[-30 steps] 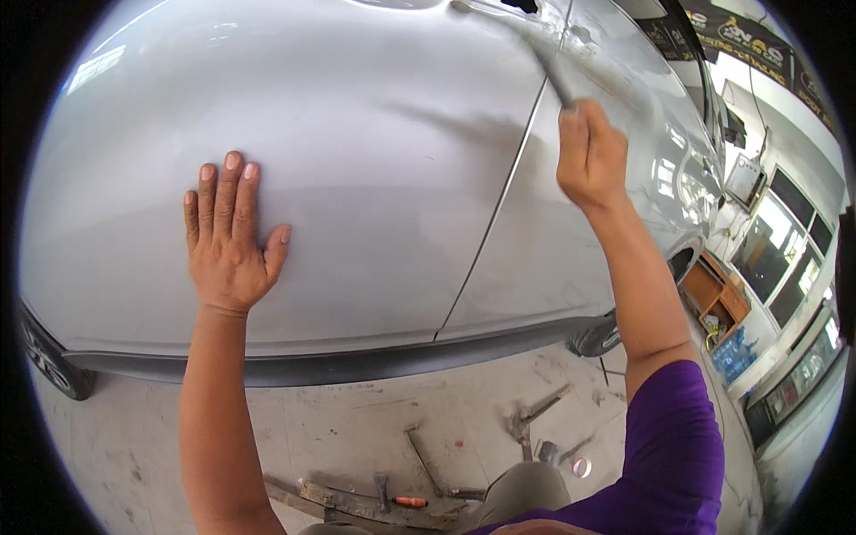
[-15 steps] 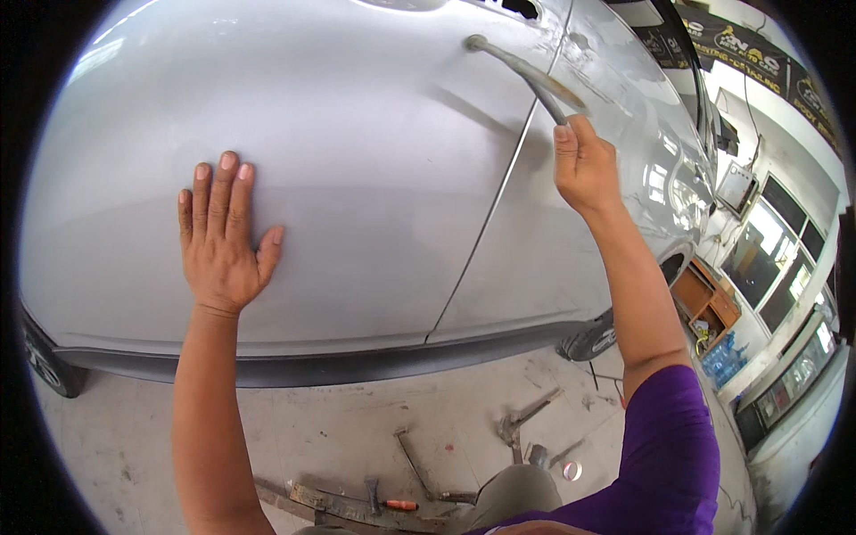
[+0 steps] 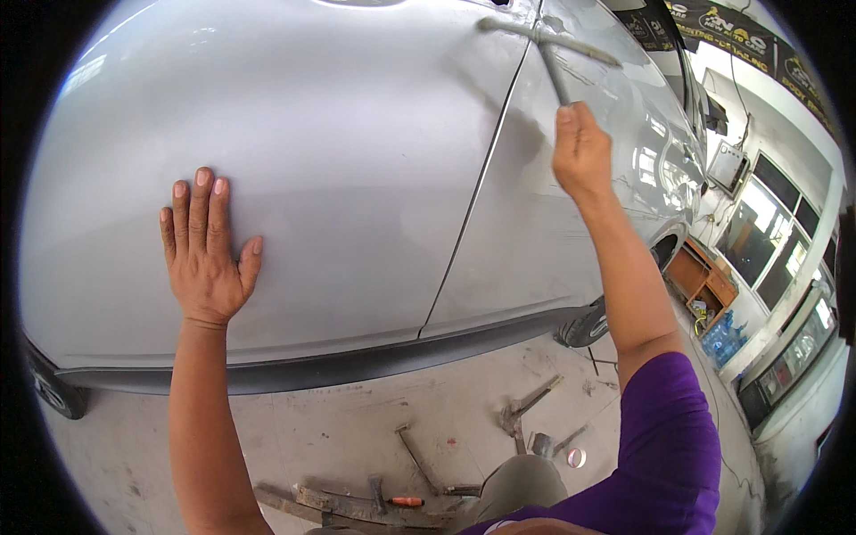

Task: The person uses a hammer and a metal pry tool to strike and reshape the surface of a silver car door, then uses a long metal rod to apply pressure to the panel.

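In front of me is the silver side of a car (image 3: 357, 223), with a dark seam between two door panels. My left hand (image 3: 207, 272) lies flat on the panel left of the seam, fingers stretched out and thumb apart. My right hand (image 3: 584, 153) is closed around the handle of a body hammer (image 3: 571, 45) near the upper right. The hammer's long, slim head spans the seam, its round face pointing left and its tapered end right. Whether that face touches the panel I cannot tell. Scuffed, creased metal shows beside it.
On the floor below lie several hammers (image 3: 526, 406), an orange-handled tool (image 3: 407, 501), a tape roll (image 3: 576, 457) and curved strips (image 3: 348, 506). Car wheels (image 3: 587, 326) stand under the body. At the right are a wooden cabinet (image 3: 700, 276) and blue bottles (image 3: 724, 339).
The hammer has turned in my right hand's grip, its head now flatter across the seam and shifted right along the car. My left hand has slid slightly down and left.
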Demonstrator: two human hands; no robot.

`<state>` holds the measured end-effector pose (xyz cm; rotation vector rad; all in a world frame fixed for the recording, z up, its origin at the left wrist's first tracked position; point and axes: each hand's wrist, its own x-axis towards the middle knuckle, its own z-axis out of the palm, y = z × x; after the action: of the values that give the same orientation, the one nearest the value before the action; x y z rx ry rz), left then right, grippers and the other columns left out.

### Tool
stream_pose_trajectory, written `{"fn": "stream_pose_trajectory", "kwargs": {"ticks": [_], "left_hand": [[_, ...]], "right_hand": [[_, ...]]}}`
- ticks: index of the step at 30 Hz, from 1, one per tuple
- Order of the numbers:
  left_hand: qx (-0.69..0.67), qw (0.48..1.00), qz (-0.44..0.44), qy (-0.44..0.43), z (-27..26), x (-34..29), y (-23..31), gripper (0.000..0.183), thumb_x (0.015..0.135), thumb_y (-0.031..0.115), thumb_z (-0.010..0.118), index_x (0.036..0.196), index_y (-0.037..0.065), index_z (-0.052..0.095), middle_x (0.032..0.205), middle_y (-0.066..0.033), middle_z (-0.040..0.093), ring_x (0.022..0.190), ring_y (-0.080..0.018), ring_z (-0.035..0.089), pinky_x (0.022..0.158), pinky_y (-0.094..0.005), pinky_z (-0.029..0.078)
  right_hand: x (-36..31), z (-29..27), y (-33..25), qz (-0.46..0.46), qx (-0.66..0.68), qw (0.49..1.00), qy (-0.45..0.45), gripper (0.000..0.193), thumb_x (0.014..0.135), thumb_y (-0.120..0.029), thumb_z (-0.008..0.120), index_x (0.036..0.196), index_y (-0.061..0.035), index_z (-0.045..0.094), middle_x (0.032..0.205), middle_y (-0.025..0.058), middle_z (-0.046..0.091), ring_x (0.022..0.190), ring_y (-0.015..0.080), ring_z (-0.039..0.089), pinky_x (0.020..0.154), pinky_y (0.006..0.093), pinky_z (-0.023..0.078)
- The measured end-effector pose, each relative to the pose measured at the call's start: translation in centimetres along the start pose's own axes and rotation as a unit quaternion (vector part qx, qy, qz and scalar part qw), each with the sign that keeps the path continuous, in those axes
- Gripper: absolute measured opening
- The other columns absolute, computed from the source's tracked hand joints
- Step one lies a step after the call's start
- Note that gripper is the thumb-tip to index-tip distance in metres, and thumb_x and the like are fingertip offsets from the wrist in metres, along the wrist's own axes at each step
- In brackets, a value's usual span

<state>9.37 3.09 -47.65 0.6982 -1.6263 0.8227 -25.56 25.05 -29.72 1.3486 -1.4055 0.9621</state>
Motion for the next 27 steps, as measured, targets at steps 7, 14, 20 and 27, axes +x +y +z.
{"fn": "stream_pose_trajectory", "kwargs": {"ticks": [7, 14, 20, 27], "left_hand": [[0.016, 1.000, 0.003, -0.003, 0.2, -0.1, -0.2, 0.066, 0.098, 0.046, 0.039, 0.153, 0.011, 0.028, 0.158, -0.0085, 0.029, 0.149, -0.0287, 0.019, 0.121, -0.0460, 0.010], [0.005, 1.000, 0.005, 0.004, 0.3, -0.3, 0.2, 0.066, 0.098, 0.045, 0.039, 0.154, 0.011, 0.026, 0.158, -0.0086, 0.029, 0.149, -0.0285, 0.019, 0.121, -0.0458, 0.010], [0.005, 1.000, 0.008, 0.003, 0.1, -0.2, 0.0, 0.066, 0.098, 0.044, 0.040, 0.153, 0.011, 0.028, 0.158, -0.0091, 0.029, 0.148, -0.0301, 0.020, 0.121, -0.0466, 0.011], [0.009, 1.000, 0.000, -0.008, -0.1, -0.2, -0.1, 0.066, 0.097, 0.045, 0.041, 0.153, 0.011, 0.030, 0.157, -0.0090, 0.031, 0.148, -0.0301, 0.021, 0.120, -0.0474, 0.013]], "right_hand": [[1.4, 0.5, -0.4, -0.064, 0.020, 0.998, -0.007, 0.035, 0.101, -0.036, 0.048, 0.091, -0.0031, 0.054, 0.062, 0.0178, 0.056, 0.058, 0.0387, 0.056, 0.057, 0.0429, 0.045], [0.1, -0.4, 0.9, -0.004, 0.002, 1.000, -0.024, 0.037, 0.101, -0.038, 0.049, 0.092, -0.0032, 0.059, 0.061, 0.0159, 0.055, 0.056, 0.0323, 0.055, 0.057, 0.0386, 0.045], [1.0, -1.4, -2.9, -0.053, 0.093, 0.994, 0.027, 0.042, 0.101, -0.041, 0.046, 0.092, -0.0020, 0.058, 0.061, 0.0167, 0.053, 0.056, 0.0338, 0.054, 0.057, 0.0391, 0.045], [2.7, -1.2, -4.2, -0.033, 0.086, 0.996, 0.017, 0.044, 0.101, -0.043, 0.044, 0.088, -0.0031, 0.057, 0.062, 0.0197, 0.057, 0.059, 0.0404, 0.057, 0.058, 0.0447, 0.045]]}}
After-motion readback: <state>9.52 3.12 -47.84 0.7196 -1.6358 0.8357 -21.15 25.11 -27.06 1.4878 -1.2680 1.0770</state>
